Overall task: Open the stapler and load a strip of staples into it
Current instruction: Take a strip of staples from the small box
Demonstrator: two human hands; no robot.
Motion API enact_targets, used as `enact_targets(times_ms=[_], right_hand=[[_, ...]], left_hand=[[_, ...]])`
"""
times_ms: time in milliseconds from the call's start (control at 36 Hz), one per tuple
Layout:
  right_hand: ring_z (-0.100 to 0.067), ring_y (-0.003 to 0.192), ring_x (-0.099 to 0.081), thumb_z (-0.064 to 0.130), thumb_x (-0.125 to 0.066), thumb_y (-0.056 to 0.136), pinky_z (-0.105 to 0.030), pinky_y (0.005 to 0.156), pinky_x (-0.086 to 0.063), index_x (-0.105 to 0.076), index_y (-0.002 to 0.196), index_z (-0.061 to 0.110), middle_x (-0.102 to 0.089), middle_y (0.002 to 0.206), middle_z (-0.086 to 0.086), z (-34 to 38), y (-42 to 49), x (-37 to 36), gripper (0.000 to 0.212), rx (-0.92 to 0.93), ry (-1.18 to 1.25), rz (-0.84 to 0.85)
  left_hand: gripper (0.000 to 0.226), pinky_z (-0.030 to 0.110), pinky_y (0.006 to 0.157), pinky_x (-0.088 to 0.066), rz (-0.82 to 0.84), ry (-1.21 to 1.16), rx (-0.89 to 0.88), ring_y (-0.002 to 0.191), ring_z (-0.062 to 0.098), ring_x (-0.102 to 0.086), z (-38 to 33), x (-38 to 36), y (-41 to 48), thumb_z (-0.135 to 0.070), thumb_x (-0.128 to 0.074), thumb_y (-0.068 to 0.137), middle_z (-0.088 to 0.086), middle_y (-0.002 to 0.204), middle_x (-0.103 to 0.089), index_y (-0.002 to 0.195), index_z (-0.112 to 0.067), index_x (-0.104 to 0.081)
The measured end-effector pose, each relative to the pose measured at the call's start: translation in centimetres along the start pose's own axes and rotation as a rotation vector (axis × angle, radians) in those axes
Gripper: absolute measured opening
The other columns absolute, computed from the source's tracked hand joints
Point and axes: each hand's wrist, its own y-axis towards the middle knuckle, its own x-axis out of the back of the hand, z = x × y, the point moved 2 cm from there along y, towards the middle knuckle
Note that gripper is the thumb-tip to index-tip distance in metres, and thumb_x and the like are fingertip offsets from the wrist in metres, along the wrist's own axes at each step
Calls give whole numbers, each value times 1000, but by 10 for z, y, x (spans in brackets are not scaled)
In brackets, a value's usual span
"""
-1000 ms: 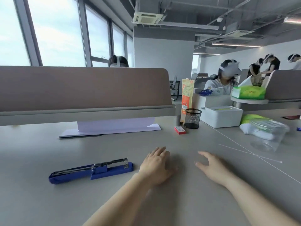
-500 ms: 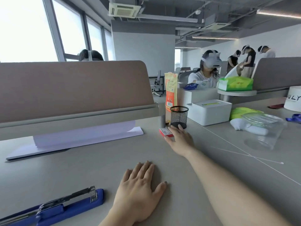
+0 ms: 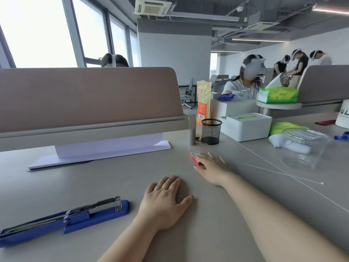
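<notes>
Nearest, blue stapler (image 3: pixel 64 220) lay opened flat on desk (image 3: pixel 94 186), metal magazine facing up, left of both hands. Left hand (image 3: pixel 164 203) rested palm down just beside it, not touching, fingers spread flat, holding nothing. Farther out, right hand (image 3: pixel 212 167) lay on small red staple box (image 3: pixel 195 157), fingers loosely extended over it, grip unclear. Beyond, black mesh cup (image 3: pixel 211 131) stood apart.

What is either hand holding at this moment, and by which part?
The right hand has its fingers on the near end of the small red box, which lies on the desk; a closed grip cannot be confirmed. The left hand lies flat, holding nothing.
</notes>
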Motion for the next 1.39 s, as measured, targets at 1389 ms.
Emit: enact_targets(times_ms=[1389], right_hand=[[-17,111,-59,25,-72,73,-30,95,-45,-58,118,23,-66,118,0,17,-137,9,47,10,433,-200]], left_hand=[[67,37,119,-10,-99,-134,-147,135,21,-34,-26,0,-34,-51,-45,88,5,145,-40,144,-25,-18]])
